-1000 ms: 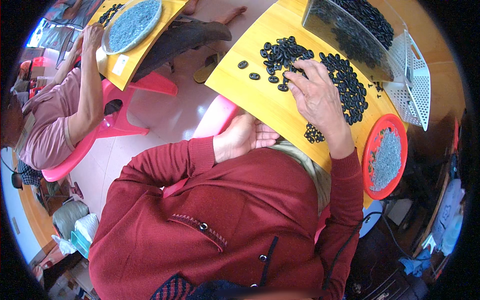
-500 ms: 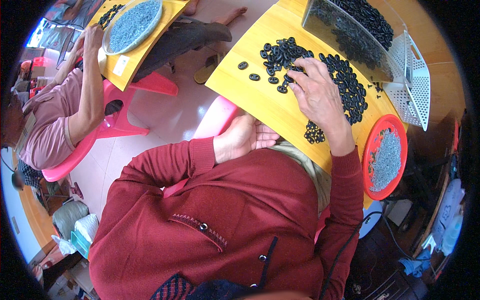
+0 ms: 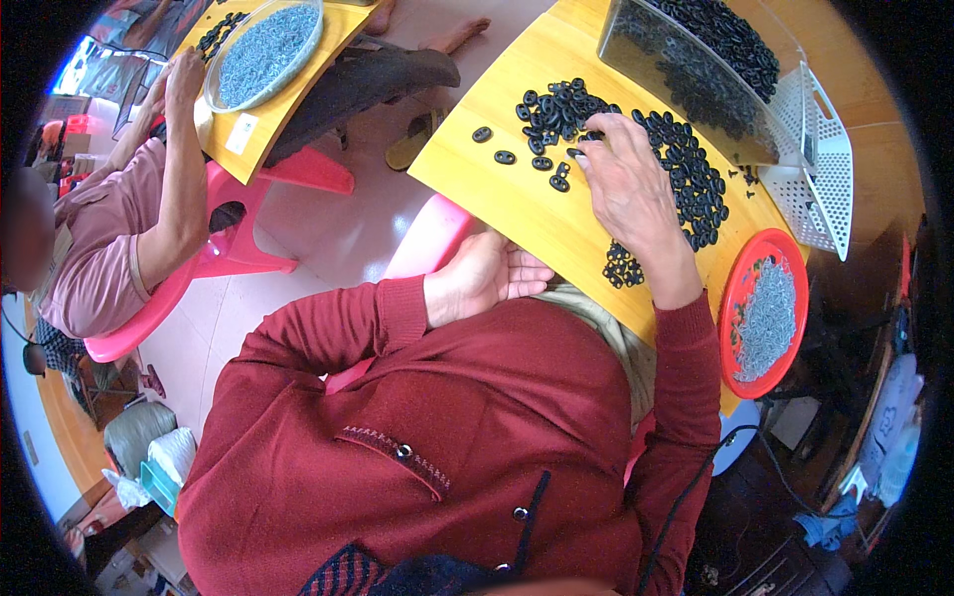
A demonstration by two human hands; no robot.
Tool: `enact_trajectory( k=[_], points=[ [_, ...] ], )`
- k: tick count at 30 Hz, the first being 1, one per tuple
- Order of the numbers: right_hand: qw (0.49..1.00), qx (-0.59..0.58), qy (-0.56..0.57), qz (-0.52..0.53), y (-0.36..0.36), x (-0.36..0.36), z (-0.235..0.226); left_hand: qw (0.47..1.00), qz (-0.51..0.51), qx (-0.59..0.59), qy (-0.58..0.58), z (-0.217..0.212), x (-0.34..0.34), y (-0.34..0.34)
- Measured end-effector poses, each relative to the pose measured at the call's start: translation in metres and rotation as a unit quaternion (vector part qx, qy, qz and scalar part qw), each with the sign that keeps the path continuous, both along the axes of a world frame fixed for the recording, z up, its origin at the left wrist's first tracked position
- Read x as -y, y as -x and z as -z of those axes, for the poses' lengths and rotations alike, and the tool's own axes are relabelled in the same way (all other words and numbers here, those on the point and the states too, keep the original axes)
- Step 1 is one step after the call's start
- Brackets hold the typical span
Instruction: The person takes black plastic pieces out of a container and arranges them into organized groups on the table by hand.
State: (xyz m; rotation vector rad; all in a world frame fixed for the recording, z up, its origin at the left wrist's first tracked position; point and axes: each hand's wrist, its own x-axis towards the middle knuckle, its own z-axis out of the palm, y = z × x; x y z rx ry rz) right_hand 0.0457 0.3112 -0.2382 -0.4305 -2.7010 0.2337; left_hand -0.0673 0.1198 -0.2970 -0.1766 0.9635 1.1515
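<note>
My right hand (image 3: 636, 184) reaches over the yellow table, its thumb and fingers pinched on a small black oval piece (image 3: 576, 153). Around it lie many loose black oval pieces with two holes: one heap (image 3: 556, 107) left of the fingers, another (image 3: 698, 184) to the right of the hand. A pair of pieces (image 3: 559, 179) sits just below the fingertips. Close to my right wrist is a cluster of smaller black parts (image 3: 623, 266). My left hand (image 3: 489, 270) rests palm up below the near table edge, fingers stretched out and holding nothing I can see.
A clear bin (image 3: 686, 89) of black pieces stands at the back, next to a white perforated basket (image 3: 820, 159). On the right is a red tray (image 3: 740, 370) of small metal parts. Another person (image 3: 109, 228) works at a table on the left, near a round tray (image 3: 268, 55).
My right hand has drawn back slightly, and a black piece now shows at its fingertips. Another piece now shows against the single one below them. My left hand stays in place.
</note>
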Motion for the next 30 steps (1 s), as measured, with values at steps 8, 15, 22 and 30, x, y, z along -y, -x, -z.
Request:
enact_trajectory(
  k=[8,15,22,30],
  points=[
    [0.999,-0.017,0.042,0.012,-0.013,-0.009,0.001,1.000,0.003,-0.001,0.000,0.001,0.000,0.000],
    [0.995,-0.047,0.092,0.006,-0.017,-0.013,-0.002,1.000,0.001,-0.002,0.001,-0.002,0.000,0.000],
    [0.991,-0.047,0.123,0.015,-0.022,-0.020,-0.004,1.000,0.002,-0.006,-0.001,-0.003,-0.001,0.001],
    [0.996,-0.031,0.073,0.041,-0.024,-0.013,-0.004,1.000,-0.001,-0.006,-0.003,-0.002,-0.001,0.001]
  ],
)
